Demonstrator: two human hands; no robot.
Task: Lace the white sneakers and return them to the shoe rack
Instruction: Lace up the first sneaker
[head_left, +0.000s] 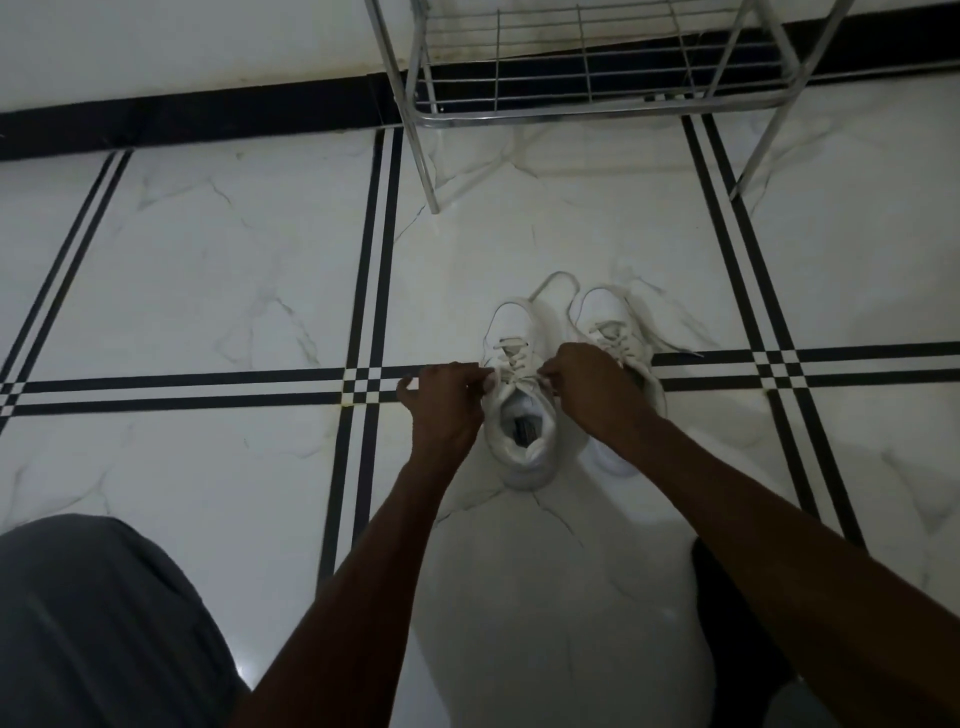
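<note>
Two white sneakers stand side by side on the tiled floor, toes pointing away from me. The left sneaker (519, 415) has crossed laces over its tongue. My left hand (447, 397) pinches a lace end at the shoe's left upper eyelets. My right hand (587, 384) pinches the other lace end at the right side, and partly covers the right sneaker (608, 317). Loose lace ends (558, 283) trail on the floor by the toes. The metal shoe rack (587, 93) stands beyond the shoes, against the wall.
White marble-look floor tiles with black double stripes (374, 249) surround the shoes. A black skirting (197, 111) runs along the wall. My grey-clad knee (98, 618) fills the lower left. The rack's legs (428, 171) stand just beyond the sneakers.
</note>
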